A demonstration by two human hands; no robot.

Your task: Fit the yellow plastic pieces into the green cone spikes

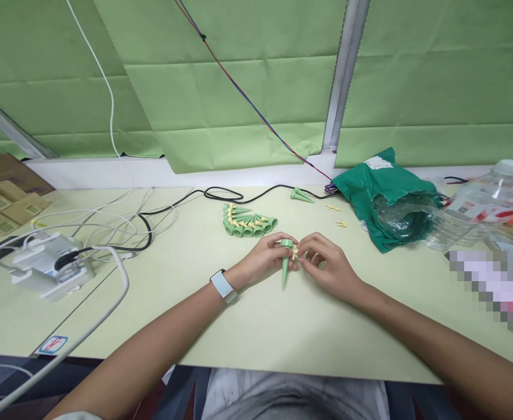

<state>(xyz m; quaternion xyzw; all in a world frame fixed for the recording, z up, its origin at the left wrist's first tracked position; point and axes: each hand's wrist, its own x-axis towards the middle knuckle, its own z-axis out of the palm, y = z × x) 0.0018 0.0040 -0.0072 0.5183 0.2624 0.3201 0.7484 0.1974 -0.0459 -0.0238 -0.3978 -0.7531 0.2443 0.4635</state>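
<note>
My left hand point(267, 256) is closed around a green plastic plant watering spike point(285, 268), its wide collar up and its pointed tip down toward me. At the spike's right side is a small yellow plastic valve point(295, 253), pinched by the fingertips of my right hand point(324, 262). Whether the valve is seated in the spike I cannot tell. Beyond my left hand, several green spikes with yellow valves point(248, 221) lie fanned out on the table. Farther back lie loose green spikes point(301, 195), and two yellow valves point(333, 208) rest to their right.
A torn green plastic bag point(387, 198) and clear bottles point(479, 201) stand at the right. White power strips point(51, 271) with tangled cables occupy the left, near small boxes point(7, 201). A black cable point(225, 195) runs along the back of the table point(256, 326).
</note>
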